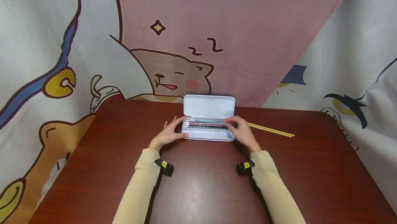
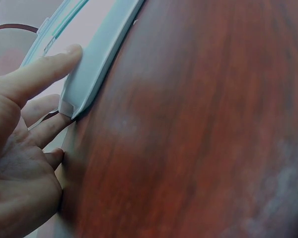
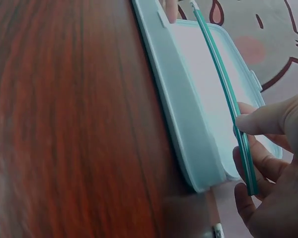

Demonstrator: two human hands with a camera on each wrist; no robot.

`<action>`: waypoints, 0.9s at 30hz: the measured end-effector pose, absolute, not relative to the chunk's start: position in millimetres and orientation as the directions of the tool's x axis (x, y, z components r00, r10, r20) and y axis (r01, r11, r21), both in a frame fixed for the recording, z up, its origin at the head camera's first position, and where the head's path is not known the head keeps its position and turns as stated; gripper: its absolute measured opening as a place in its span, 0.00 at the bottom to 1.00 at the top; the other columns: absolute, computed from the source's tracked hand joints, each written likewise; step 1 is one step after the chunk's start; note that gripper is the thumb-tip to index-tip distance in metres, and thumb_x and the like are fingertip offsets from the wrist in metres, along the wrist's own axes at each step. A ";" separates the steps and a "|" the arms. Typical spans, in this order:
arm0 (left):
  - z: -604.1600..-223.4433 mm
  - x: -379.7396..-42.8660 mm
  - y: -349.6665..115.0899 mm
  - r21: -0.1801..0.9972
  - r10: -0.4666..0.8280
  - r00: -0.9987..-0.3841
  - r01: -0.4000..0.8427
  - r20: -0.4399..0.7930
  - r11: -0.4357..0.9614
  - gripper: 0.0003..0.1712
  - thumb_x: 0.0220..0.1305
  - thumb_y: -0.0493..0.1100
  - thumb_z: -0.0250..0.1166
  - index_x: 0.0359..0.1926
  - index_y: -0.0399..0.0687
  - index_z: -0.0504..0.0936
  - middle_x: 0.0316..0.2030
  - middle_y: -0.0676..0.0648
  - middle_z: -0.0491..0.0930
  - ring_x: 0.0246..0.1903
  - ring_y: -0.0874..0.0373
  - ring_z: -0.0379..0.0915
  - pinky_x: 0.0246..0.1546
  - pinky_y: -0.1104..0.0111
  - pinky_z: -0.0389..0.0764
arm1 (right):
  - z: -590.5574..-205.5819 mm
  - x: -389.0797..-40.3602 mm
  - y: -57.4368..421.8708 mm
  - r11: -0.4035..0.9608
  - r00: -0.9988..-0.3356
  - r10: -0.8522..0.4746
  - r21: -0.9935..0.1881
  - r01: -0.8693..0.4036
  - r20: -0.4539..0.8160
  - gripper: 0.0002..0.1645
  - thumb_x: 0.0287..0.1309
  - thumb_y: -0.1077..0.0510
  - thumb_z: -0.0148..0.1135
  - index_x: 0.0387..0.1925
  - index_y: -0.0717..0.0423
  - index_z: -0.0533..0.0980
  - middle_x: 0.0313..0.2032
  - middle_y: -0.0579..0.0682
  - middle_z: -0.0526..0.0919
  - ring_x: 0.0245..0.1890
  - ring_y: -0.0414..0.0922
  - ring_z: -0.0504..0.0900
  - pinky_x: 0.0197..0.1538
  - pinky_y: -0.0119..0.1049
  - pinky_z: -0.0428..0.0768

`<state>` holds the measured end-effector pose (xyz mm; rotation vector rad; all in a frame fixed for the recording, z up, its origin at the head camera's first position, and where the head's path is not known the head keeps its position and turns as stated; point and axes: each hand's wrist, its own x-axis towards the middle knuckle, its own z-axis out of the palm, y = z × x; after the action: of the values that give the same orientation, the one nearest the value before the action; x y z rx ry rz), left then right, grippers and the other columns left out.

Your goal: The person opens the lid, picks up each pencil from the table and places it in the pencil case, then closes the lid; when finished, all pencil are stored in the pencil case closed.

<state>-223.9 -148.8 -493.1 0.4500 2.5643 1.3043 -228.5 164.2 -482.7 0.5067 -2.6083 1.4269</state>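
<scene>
A light blue-white pencil case [image 1: 209, 106] lies with its lid raised at the back of the table. Several pencils [image 1: 201, 124], among them dark and red ones, lie lengthwise in its rear part. My left hand [image 1: 167, 135] holds the case's left end, thumb at the front corner and a finger at the back one. In the left wrist view that thumb [image 2: 64, 59] reaches over the rim. My right hand [image 1: 243, 132] is over the right end of the case. Between thumb and fingers it pinches a green striped pencil [image 3: 222, 74], which slants above the case in the right wrist view.
Two yellow pencils [image 1: 274, 131] lie on the brown table [image 1: 198, 189] to the right of the case, beyond my right hand. A printed cloth [image 1: 248, 44] with cartoon animals hangs right behind the table's rear edge.
</scene>
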 end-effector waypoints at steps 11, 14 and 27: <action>-492.8 -223.6 -148.9 0.815 0.375 -0.925 0.171 -0.061 0.554 0.46 0.57 0.47 0.71 0.73 0.48 0.59 0.70 0.42 0.59 0.73 0.45 0.34 0.66 0.48 0.24 | -488.1 -236.3 144.9 0.508 -0.925 -0.282 -0.778 -0.370 0.255 0.09 0.57 0.71 0.61 0.38 0.62 0.83 0.39 0.56 0.83 0.44 0.52 0.79 0.50 0.49 0.74; -492.3 -222.9 -148.9 0.816 0.379 -0.923 0.169 -0.066 0.553 0.46 0.57 0.47 0.71 0.73 0.48 0.58 0.71 0.41 0.58 0.73 0.46 0.33 0.66 0.48 0.24 | -490.3 -237.1 142.3 0.553 -0.928 -0.275 -0.748 -0.368 0.252 0.10 0.56 0.70 0.61 0.37 0.59 0.84 0.38 0.54 0.84 0.45 0.51 0.79 0.51 0.48 0.72; -493.2 -223.9 -149.2 0.821 0.378 -0.924 0.171 -0.059 0.545 0.46 0.57 0.47 0.71 0.73 0.47 0.59 0.70 0.41 0.59 0.73 0.45 0.33 0.66 0.47 0.24 | -493.4 -236.9 141.4 0.579 -0.923 -0.279 -0.721 -0.381 0.263 0.08 0.54 0.69 0.64 0.36 0.58 0.85 0.37 0.53 0.85 0.46 0.53 0.80 0.53 0.56 0.61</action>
<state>-223.9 -149.2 -493.2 0.4615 2.5531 1.3189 -236.9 141.4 -493.4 0.5633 -2.6833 1.2684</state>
